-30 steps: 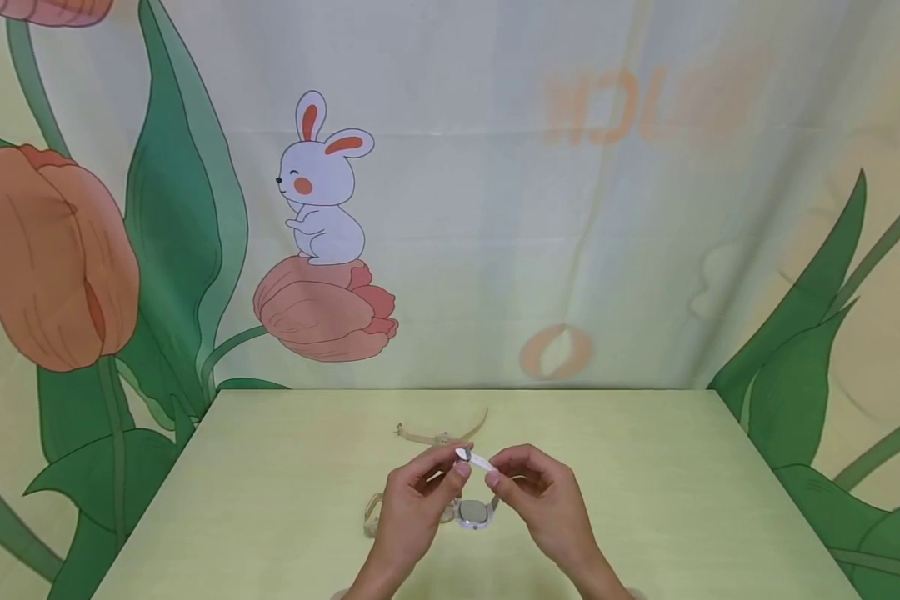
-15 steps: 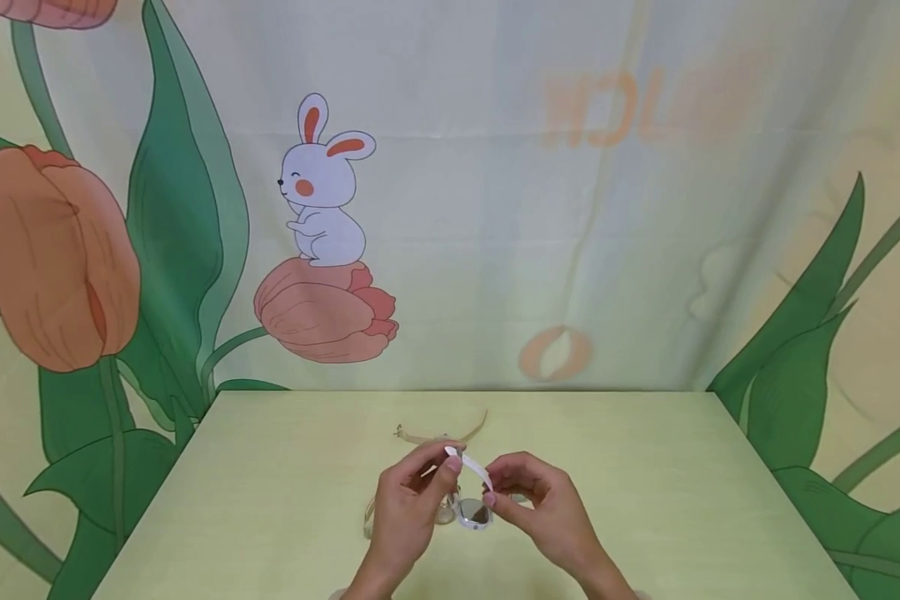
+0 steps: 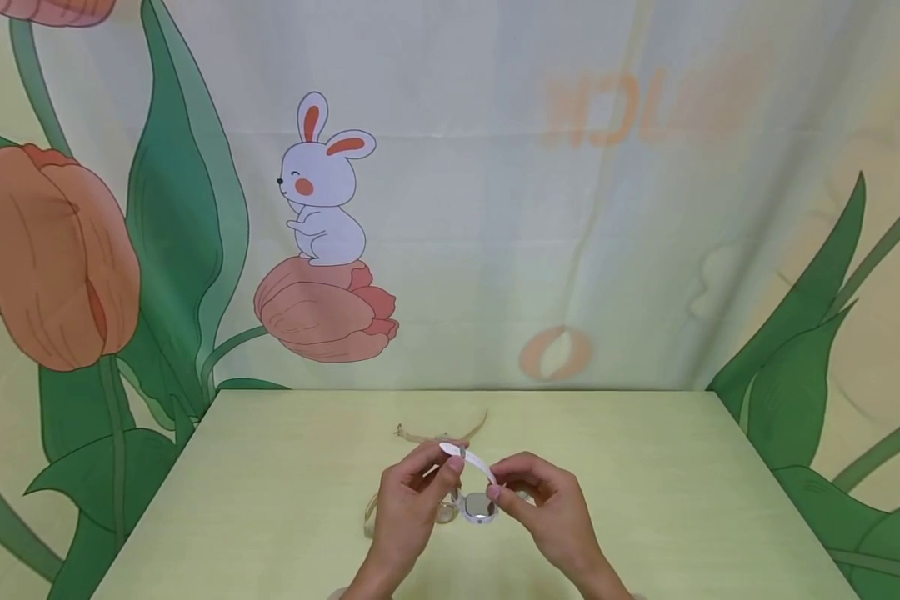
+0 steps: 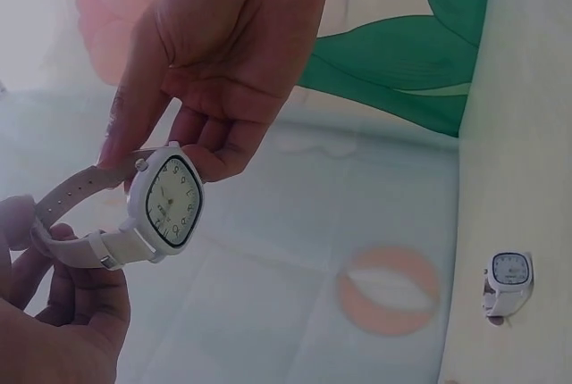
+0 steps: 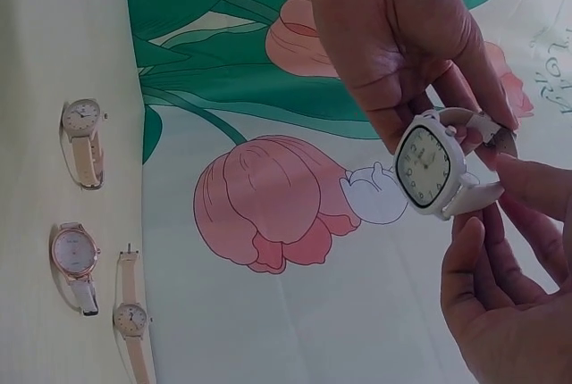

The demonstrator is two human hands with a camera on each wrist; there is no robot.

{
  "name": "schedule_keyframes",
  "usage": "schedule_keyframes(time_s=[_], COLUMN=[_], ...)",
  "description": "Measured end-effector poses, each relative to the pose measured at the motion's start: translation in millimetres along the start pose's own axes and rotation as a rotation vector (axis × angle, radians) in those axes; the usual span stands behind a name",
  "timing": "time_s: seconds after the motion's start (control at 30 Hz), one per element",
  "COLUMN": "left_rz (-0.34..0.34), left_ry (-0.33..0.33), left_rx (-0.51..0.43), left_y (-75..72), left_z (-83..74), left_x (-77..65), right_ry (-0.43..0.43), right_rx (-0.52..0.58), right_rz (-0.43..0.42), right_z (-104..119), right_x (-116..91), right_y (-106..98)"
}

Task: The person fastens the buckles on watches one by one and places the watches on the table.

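A white wristwatch with a rounded-square case hangs between my hands, the shiny back of its case [image 3: 480,505] showing in the head view. In the left wrist view its numbered dial [image 4: 172,202] faces the camera. My left hand [image 3: 412,504] pinches the white strap [image 3: 478,463] near its pointed end, with the thumb on top. Lower on the same strap, beside the case, my right hand [image 3: 551,504] pinches with thumb and forefinger. The strap bends into a loop, and in the left wrist view its holed, greyish underside shows. The left fingertips are partly hidden behind the strap.
A beige-strapped watch [image 3: 442,438] lies open on the table [image 3: 285,467] behind my hands. In the right wrist view a rose-gold watch [image 5: 75,252] and another beige one [image 5: 84,118] lie nearby. A white square watch [image 4: 511,270] shows in the left wrist view.
My left hand has shifted slightly left, and more of the strap shows between my hands, now curved. The watch case has tilted and moved slightly right. Both hands keep their grip.
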State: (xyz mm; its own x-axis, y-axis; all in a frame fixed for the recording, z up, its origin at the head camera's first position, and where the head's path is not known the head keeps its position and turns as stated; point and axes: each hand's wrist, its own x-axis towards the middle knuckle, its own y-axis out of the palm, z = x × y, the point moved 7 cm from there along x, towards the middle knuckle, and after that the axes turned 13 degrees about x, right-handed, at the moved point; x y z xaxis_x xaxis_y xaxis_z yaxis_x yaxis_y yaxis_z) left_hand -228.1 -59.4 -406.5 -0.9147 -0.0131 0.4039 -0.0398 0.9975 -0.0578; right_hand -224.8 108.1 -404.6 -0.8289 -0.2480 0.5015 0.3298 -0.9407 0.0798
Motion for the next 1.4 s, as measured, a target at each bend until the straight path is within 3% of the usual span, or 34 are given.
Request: schedule_keyframes(time_s=[0.33, 0.67, 0.83, 1.07, 1.4], left_rz=[0.068, 0.162, 0.222, 0.202, 0.223], left_ry=[-0.034, -0.051, -0.024, 0.005, -0.026], left_rx=[-0.018, -0.003, -0.001, -0.007, -0.016], left_y=[8.3, 17.3, 22.7, 22.6, 23.3], left_z=[6.3, 10.4, 8.4, 7.2, 8.3], left_x=[-2.2, -3.7, -5.6, -5.9, -5.8], right_ry=[-0.053, -0.047, -0.068, -0.031, -0.123], right_rx=[-0.015, -0.029, -0.03, -0.004, -0.031], right_rz=[-0.024, -0.028, -0.015, -0.02, -0.015], right_z=[6, 9, 10, 6, 11], right_x=[2, 3, 4, 3, 5], right_y=[1, 2, 2, 2, 3])
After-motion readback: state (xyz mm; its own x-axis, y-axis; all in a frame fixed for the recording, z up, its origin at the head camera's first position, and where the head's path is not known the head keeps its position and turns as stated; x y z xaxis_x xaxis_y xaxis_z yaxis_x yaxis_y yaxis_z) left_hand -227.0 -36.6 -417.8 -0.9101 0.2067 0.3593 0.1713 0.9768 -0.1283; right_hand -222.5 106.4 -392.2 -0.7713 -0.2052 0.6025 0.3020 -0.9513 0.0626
